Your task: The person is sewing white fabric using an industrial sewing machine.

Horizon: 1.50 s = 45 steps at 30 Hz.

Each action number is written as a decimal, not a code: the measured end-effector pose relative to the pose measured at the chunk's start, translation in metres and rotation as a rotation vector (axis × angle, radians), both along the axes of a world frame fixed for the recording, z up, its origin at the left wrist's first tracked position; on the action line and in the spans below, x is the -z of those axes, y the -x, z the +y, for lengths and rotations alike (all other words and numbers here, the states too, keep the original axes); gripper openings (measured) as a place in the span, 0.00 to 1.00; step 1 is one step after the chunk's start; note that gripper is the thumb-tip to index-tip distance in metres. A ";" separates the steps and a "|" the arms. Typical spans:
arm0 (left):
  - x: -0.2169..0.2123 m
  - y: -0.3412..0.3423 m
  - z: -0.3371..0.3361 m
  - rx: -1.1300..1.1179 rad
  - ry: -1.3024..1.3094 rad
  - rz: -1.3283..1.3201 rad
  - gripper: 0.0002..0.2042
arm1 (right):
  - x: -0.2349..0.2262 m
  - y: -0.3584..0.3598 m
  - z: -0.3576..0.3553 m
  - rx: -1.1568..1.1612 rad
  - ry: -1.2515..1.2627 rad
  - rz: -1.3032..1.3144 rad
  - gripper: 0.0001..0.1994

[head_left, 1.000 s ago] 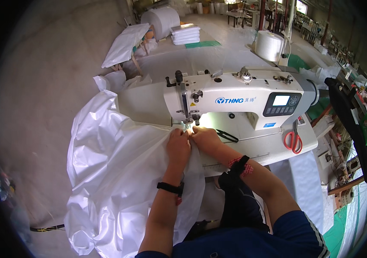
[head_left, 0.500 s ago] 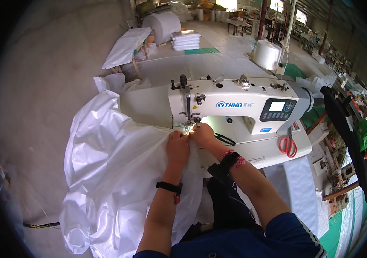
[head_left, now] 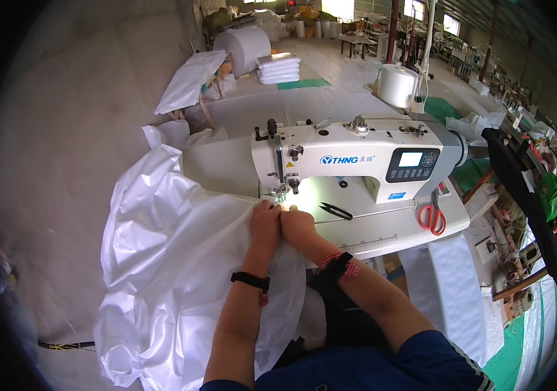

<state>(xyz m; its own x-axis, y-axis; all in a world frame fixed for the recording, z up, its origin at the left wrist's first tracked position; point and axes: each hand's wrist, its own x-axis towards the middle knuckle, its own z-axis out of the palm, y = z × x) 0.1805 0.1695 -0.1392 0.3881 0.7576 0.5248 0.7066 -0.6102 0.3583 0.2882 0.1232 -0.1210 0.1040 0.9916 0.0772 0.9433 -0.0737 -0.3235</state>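
Note:
A large sheet of shiny white plastic fabric (head_left: 174, 260) spills off the left side of the sewing table. Its edge lies under the needle of a white industrial sewing machine (head_left: 357, 153). My left hand (head_left: 265, 221) presses flat on the fabric just in front of the needle. Touching it on the right, my right hand (head_left: 297, 225) pinches the fabric edge by the presser foot. Both wrists wear dark bands. The needle area is lit by a small lamp.
Black thread snips (head_left: 336, 210) and red-handled scissors (head_left: 431, 216) lie on the machine table (head_left: 383, 234). A big white thread cone (head_left: 398, 85) stands behind the machine. A fabric roll (head_left: 242, 49) and folded white stacks (head_left: 278, 68) sit farther back. Cluttered benches line the right.
Both hands have stayed at the needle, holding the fabric together. The camera view has shifted slightly, so the machine sits a little lower in the picture.

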 end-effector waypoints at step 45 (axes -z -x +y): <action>-0.007 0.018 -0.015 0.081 -0.013 0.125 0.16 | -0.028 0.019 -0.115 -0.277 0.143 -0.143 0.08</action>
<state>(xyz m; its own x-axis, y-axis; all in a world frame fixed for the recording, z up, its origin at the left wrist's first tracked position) 0.1624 0.1544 -0.1327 0.5107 0.7146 0.4780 0.6931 -0.6711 0.2629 0.2697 0.0084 -0.0931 -0.1724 0.9825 -0.0704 0.9689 0.1563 -0.1919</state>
